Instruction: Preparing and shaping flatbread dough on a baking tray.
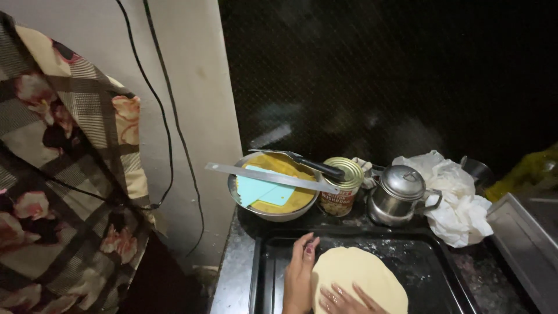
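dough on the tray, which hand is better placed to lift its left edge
Left, probably. The left hand already lies along the left rim of the dough in the tray, fingers at the edge. The right hand rests flat on the dough's near part.

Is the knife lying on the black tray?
No, the knife lies across the metal bowl, behind the black tray.

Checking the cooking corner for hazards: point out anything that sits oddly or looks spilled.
A long metal ruler and a black-handled knife lie loose across the rim of the bowl, overhanging it. White powder, probably flour, dusts the black tray where both hands press the dough.
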